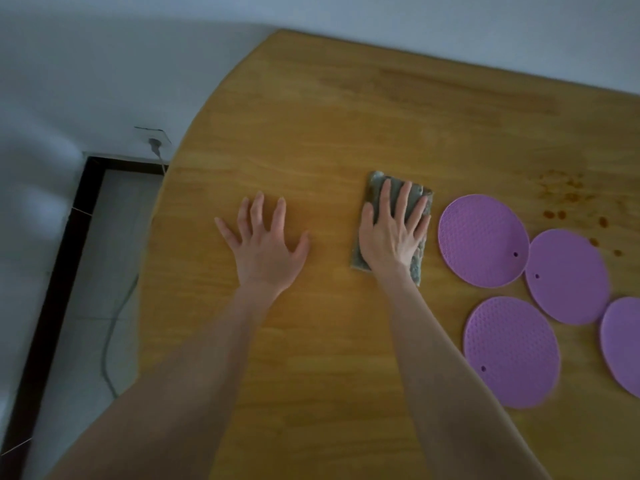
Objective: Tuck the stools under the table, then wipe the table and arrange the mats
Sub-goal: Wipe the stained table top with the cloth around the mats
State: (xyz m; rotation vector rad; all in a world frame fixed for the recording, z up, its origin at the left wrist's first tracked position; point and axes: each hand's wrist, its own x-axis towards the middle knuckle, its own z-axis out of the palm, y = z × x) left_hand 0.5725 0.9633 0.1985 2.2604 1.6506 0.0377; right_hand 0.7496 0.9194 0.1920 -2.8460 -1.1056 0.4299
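Note:
The wooden table (346,116) fills most of the view. My right hand (391,233) lies flat, fingers spread, pressing a folded grey-green cloth (375,183) onto the tabletop near the middle. My left hand (265,244) rests flat on the bare wood to the left of the cloth, fingers apart, holding nothing. Several round purple mats lie at the right: one (483,240) next to the cloth, one (568,277) further right, one (510,351) nearer me, and one (623,344) cut off by the frame edge. No stools are visible.
Brown spots and stains (568,199) mark the wood beyond the mats at the right. The table's rounded left edge borders a tiled floor (86,306) with a grey cable (114,327) running to a wall socket (154,140). A white wall runs behind the table.

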